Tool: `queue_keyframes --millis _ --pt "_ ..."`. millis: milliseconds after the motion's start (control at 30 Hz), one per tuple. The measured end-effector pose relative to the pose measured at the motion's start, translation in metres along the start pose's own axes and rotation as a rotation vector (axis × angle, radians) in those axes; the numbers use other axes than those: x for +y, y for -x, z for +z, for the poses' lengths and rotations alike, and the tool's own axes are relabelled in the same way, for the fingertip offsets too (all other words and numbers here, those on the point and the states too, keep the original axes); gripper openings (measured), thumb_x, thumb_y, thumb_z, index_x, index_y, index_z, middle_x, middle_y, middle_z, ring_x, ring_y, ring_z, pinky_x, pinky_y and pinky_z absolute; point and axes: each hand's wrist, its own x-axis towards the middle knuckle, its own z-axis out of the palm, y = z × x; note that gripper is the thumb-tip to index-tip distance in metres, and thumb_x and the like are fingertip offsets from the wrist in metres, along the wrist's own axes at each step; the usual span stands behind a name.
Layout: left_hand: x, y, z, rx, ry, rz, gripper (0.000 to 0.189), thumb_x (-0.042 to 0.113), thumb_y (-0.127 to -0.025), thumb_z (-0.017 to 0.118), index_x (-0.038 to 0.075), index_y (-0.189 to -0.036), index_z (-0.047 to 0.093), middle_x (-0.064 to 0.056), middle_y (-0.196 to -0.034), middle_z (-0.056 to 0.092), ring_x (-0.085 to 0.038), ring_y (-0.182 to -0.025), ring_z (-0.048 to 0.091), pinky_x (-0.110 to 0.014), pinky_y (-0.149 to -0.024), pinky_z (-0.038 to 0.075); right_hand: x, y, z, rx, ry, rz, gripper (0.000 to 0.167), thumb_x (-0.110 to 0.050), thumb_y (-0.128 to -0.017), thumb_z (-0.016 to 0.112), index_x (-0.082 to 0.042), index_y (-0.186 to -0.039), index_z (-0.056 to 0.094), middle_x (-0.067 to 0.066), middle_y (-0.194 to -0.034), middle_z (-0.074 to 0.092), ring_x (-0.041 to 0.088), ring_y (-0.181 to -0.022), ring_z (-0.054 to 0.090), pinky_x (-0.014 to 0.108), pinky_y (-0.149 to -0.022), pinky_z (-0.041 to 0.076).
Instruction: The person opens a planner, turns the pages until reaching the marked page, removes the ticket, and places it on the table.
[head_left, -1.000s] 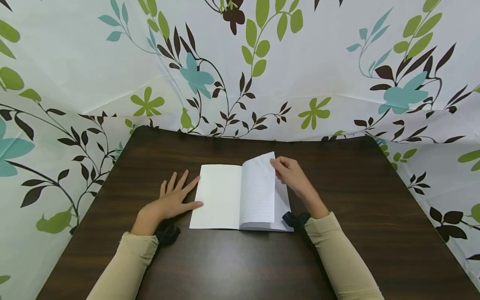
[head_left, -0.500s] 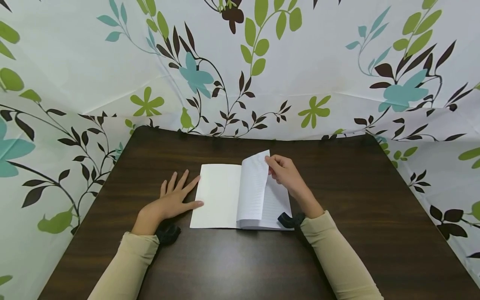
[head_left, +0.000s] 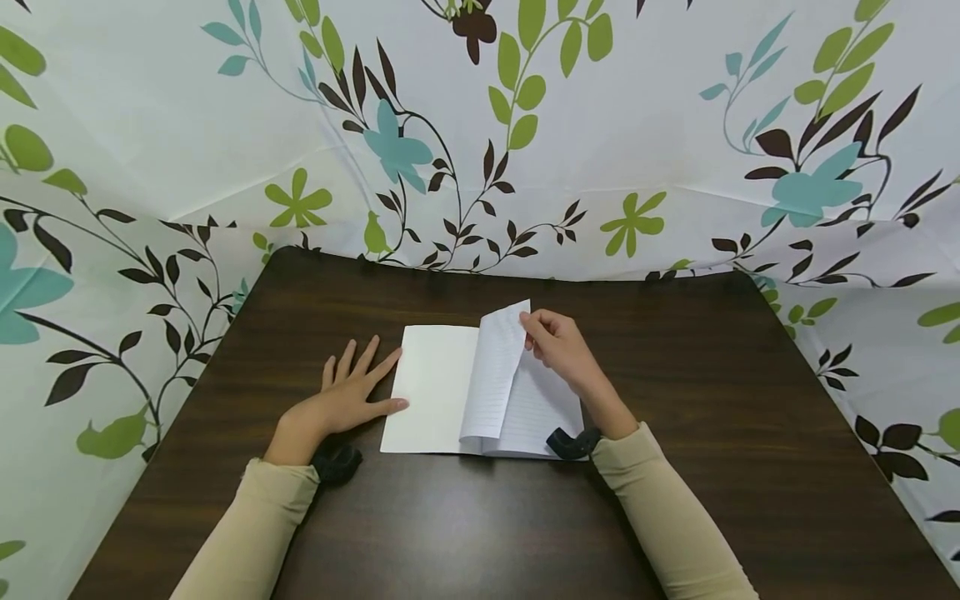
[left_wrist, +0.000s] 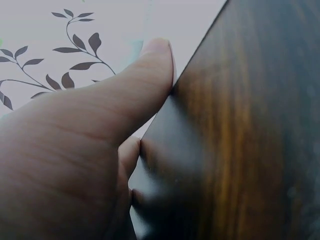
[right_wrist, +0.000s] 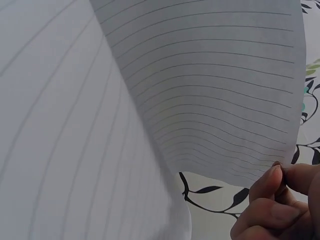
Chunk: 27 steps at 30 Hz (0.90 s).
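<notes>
1. Both hands are apart: the left hand [head_left: 337, 404] lies with fingers straight and spread, thumb tip over the left edge of an opened notebook [head_left: 431, 387] and forefinger tip at that edge; the right hand [head_left: 558, 346] pinches a lifted page [head_left: 493, 375] between thumb and forefinger, its other fingers curled.
2. Far left, white patterned cloth [head_left: 660, 92] with green, teal and dark leaves shows past the table's edge; it also runs along the back and the right side.
3. From lower left comes the beige left sleeve [head_left: 251, 521], with a black device [head_left: 337, 465] beside its cuff, over the dark wooden table [head_left: 457, 533].
4. At the middle, between the hands, the notebook lies on the table, its blank page flat on the left. In the left wrist view the thumb hides part of that page.
5. Next, the lifted page curves up from the fold, its lower left bulging over the blank page.
6. Right of it lies a lined page [head_left: 542, 412], partly covered by the lifted page; a second black device [head_left: 573, 443] blocks its lower right corner.
7. Rightmost on the table, the beige right sleeve [head_left: 667, 512] slants in from below.
</notes>
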Motion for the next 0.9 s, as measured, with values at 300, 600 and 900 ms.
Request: queue_keyframes --millis 300,600,900 --pt "0.001 0.003 -0.004 0.008 0.016 0.009 0.094 0.068 -0.096 0.058 0.031 -0.169 0.012 -0.018 -0.176 -0.010 -0.051 -0.159 -0.020 -0.075 -0.119 -0.016 -0.005 -0.004 0.014 -0.013 0.039 -0.038 0.036 -0.038 -0.108 0.057 -0.007 -0.090 0.061 0.000 -0.072 0.056 0.010 -0.057 0.043 0.021 -0.049 0.033" --pt "0.006 0.003 -0.006 -0.006 0.021 0.012 0.094 0.064 -0.097 0.060 0.029 -0.169 0.012 -0.018 -0.176 -0.011 -0.050 -0.159 -0.020 -0.074 -0.120 -0.016 -0.011 -0.007 0.023 -0.005 0.079 -0.065 0.036 -0.034 -0.109 0.057 -0.004 -0.089 0.061 0.000 -0.071 0.056 0.010 -0.056 0.043 0.022 -0.050 0.032" --pt "0.003 0.003 -0.004 -0.003 0.032 0.016 0.094 0.071 -0.096 0.056 0.032 -0.169 0.011 -0.016 -0.176 -0.012 -0.048 -0.159 -0.021 -0.073 -0.120 -0.017 -0.020 -0.011 0.036 0.008 0.158 -0.086 0.036 -0.036 -0.108 0.058 -0.006 -0.088 0.064 0.004 -0.072 0.060 0.012 -0.060 0.047 0.024 -0.055 0.036"
